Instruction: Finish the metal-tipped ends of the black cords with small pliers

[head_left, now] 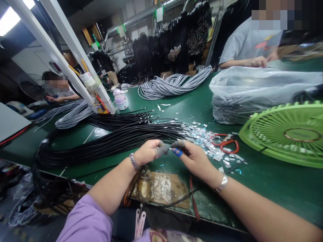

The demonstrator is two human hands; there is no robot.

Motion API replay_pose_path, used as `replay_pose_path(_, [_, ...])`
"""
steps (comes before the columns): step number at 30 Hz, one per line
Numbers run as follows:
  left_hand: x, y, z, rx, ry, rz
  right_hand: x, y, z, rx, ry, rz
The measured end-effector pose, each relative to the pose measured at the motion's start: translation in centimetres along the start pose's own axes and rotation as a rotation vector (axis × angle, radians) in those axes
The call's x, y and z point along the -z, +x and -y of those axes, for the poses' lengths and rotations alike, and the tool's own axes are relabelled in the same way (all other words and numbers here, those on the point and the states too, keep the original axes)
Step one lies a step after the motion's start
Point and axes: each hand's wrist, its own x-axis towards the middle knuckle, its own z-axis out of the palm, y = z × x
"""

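My left hand (148,152) and my right hand (194,158) meet over the green table (264,181), fingertips almost touching. Both wear grey finger covers, and one right finger has a blue tip. They pinch the end of a thin black cable (169,147) between them. That cable belongs to a long bundle of black cables (113,139) running left across the table and drooping over its near edge. Silvery foil scraps (204,137) lie just beyond my right hand.
Red-handled snips (225,143) lie among the scraps. A green fan (290,134) stands at the right, behind it a clear plastic bag (257,90) of cables. Grey cable coils (171,84) lie farther back. Two other people work at the far left and far right.
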Motion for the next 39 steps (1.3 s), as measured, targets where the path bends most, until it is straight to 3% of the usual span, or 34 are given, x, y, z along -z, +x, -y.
replay_pose_path(3, [0.3, -0.2, 0.3, -0.139, 0.213, 0.006, -0.4, 0.0, 0.1, -0.133, 0.113, 0.025])
replay_pose_path(6, [0.5, -0.2, 0.6, -0.331, 0.488, -0.011, -0.8, 0.2, 0.0, -0.434, 0.362, 0.136])
replay_pose_path(9, [0.5, -0.1, 0.8, -0.337, 0.495, -0.017, -0.9, 0.4, -0.2, -0.609, 0.548, 0.215])
replay_pose_path(11, [0.5, 0.1, 0.7, -0.249, 0.336, -0.027, -0.7, 0.5, -0.3, -0.556, 0.53, 0.153])
replay_pose_path(14, [0.4, 0.3, 0.4, -0.091, 0.069, -0.018, -0.2, 0.5, -0.4, -0.344, 0.355, 0.038])
replay_pose_path(19, [0.3, 0.1, -0.1, 0.049, -0.059, -0.003, 0.2, 0.4, -0.6, -0.026, 0.028, 0.034])
replay_pose_path(24, [0.2, 0.3, 0.4, 0.004, 0.004, -0.072, -0.1, 0.1, -0.7, -0.021, -0.063, 0.089])
replay_pose_path(29, [0.1, 0.2, 1.1, -0.219, 0.172, -0.216, -0.8, -0.1, -0.8, -0.034, 0.015, 0.184])
replay_pose_path(32, [0.1, 0.0, 1.1, -0.309, 0.297, -0.282, -1.0, -0.2, -1.0, -0.054, 0.01, 0.148])
replay_pose_path(36, [0.0, 0.0, 0.6, -0.219, 0.194, -0.188, -0.7, -0.1, -1.4, -0.021, -0.047, -0.022])
replay_pose_path(39, [-0.1, 0.2, 0.3, -0.096, 0.015, -0.096, -0.4, 0.1, -1.4, 0.055, -0.043, -0.069])
